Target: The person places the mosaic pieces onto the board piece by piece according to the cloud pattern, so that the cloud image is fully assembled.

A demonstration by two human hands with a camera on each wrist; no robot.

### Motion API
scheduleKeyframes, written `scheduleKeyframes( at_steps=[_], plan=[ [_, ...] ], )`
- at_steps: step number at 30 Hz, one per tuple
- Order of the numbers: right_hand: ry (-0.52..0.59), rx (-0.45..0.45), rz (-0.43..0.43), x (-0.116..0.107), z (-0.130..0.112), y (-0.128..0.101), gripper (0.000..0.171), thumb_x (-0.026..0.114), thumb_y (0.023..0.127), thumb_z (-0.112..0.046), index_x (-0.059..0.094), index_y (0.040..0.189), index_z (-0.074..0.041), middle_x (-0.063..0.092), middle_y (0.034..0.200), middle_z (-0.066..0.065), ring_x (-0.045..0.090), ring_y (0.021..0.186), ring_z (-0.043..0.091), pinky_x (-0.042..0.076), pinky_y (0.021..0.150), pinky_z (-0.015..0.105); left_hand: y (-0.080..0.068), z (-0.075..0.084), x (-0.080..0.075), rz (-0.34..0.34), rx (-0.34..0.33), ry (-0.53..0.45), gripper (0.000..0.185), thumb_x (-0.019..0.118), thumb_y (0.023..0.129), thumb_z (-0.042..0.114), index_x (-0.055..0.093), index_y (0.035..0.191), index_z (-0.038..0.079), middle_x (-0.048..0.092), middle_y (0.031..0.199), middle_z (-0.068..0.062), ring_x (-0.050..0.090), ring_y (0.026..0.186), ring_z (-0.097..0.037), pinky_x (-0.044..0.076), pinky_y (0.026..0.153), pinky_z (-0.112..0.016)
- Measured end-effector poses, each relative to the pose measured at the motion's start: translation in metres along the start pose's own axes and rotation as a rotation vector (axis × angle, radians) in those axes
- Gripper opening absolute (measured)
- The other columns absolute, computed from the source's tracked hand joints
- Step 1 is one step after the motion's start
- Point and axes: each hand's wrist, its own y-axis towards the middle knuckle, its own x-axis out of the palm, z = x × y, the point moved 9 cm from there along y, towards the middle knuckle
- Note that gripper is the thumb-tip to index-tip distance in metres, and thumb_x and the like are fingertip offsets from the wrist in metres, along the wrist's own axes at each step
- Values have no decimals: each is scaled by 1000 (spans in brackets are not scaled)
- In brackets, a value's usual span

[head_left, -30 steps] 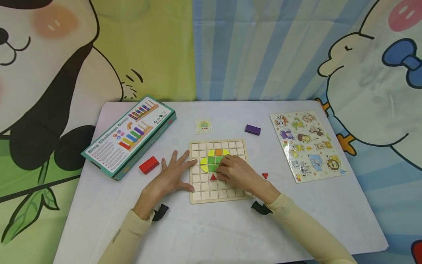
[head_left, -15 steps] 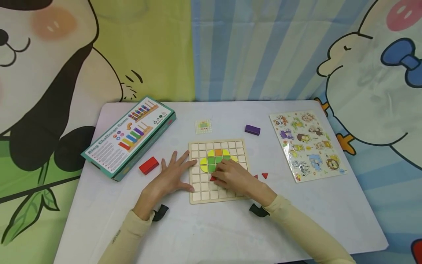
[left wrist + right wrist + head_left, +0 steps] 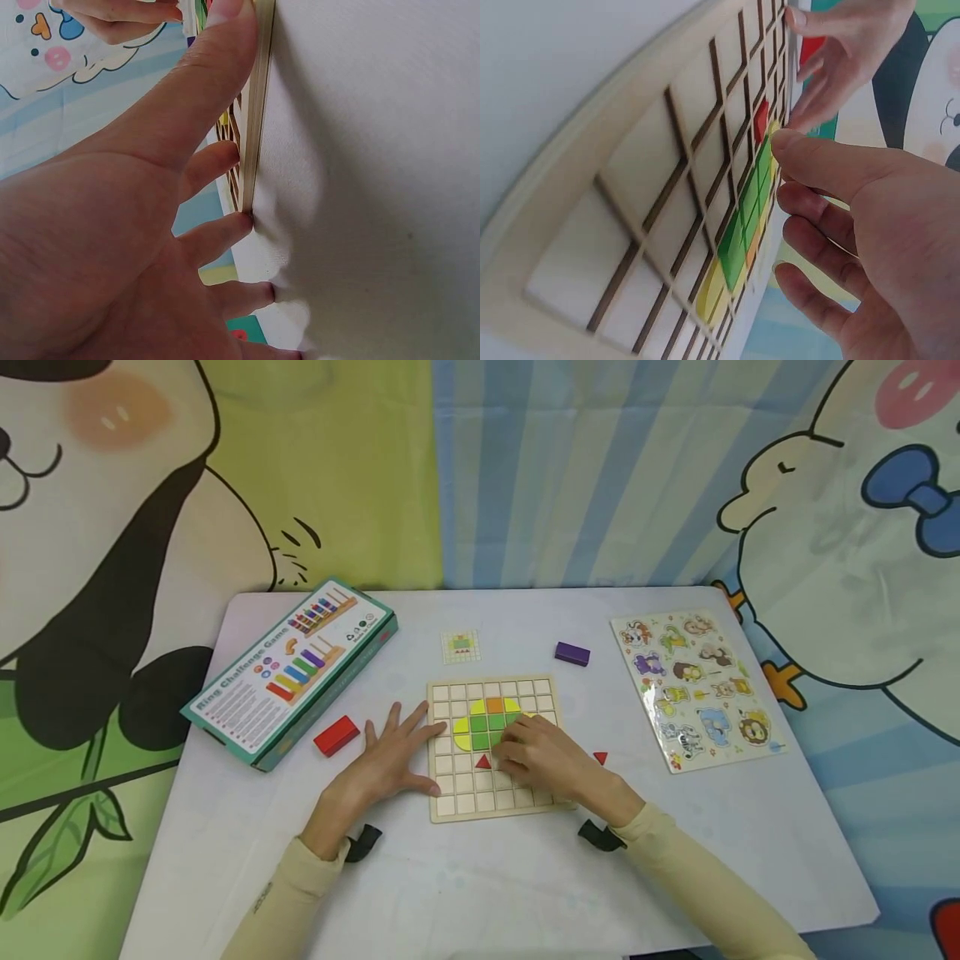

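Note:
A wooden grid board (image 3: 459,804) lies at the centre of the table. Green squares (image 3: 478,741), an orange square (image 3: 495,705), yellow rounded pieces (image 3: 462,735) and a red triangle (image 3: 483,762) sit in its cells. My left hand (image 3: 390,762) spreads its fingers along the left edge; in the left wrist view the thumb (image 3: 217,60) touches the board's side. My right hand (image 3: 551,760) hovers over the right half, just right of the triangle. In the right wrist view its fingers bend loosely, with nothing visible between thumb (image 3: 817,157) and fingers.
Another red triangle (image 3: 601,758) lies right of the board. A small pattern card (image 3: 461,647) and a purple block (image 3: 572,653) are behind it. Leftward are a red block (image 3: 337,737) and a game box (image 3: 292,668); an animal picture board (image 3: 693,693) lies at right.
My right hand moved left onto the red triangle on the board, then drew back right and uncovered it. A loose triangle at the board's right edge showed briefly and is now hidden. Left hand stays.

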Motion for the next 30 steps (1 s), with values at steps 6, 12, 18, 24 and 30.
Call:
scheduleKeyframes(
  at_steps=[6,12,18,24,30],
  plan=[
    [10,3,-18,5,2,-2,17,79,89,-18,80,106,-14,71,99,-2,61,95,16,52,82,32,0,-1,0,3,-1,2,102,93,67,39,44,155,25,11,172,-10,-6,155,-50,-9,111,-82],
    [12,-6,-42,15,-4,3,23,76,92,-25,78,113,-14,70,101,-3,59,95,16,52,86,32,-1,0,0,8,12,1,101,93,68,40,44,155,25,11,172,-10,-6,155,-50,-9,110,-82],
    [8,18,-105,21,-7,5,22,73,95,-28,78,115,-19,70,103,-5,58,97,14,52,89,31,-1,2,-2,2,19,-1,101,92,69,40,43,155,23,10,172,-10,-7,155,-50,-10,110,-82],
    [15,18,-105,22,-9,2,22,72,95,-28,78,115,-21,68,103,-7,58,98,12,51,91,32,-1,3,-2,1,18,-1,101,92,69,40,43,155,23,10,172,-10,-7,155,-50,-10,110,-82],
    [29,14,-82,15,-10,0,22,74,94,-26,78,115,-19,69,102,-6,59,98,13,52,91,32,0,0,0,-2,10,9,101,93,69,41,43,155,24,10,172,-10,-7,155,-50,-10,110,-82]
  ],
)
